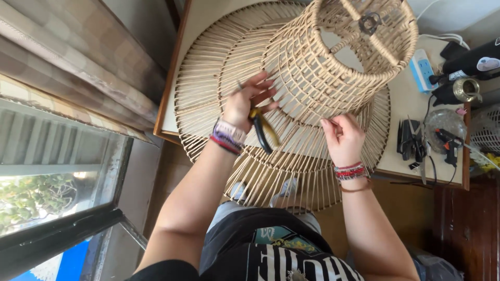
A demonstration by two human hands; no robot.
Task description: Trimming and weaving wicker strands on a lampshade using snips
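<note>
A pale bench (401, 135) with a dark wooden edge carries a wide, flat rattan disc (208, 78) of radiating spokes, whose near rim hangs over the bench edge above the person's lap. On the disc lies a woven rattan lampshade frame (333, 57), tipped on its side with its open metal-ringed end pointing away to the right. The left hand (245, 101) rests on the disc just beside the frame, fingers half spread, gripping pliers (263, 130) with black and yellow handles that point back toward the wrist. The right hand (341, 136) is pinched shut on a thin rattan strand (329, 125) at the frame's lower edge. Further right on the bench sit a black glue gun (449, 141), a blue and white power strip (422, 70) and dark hand tools (409, 138).
</note>
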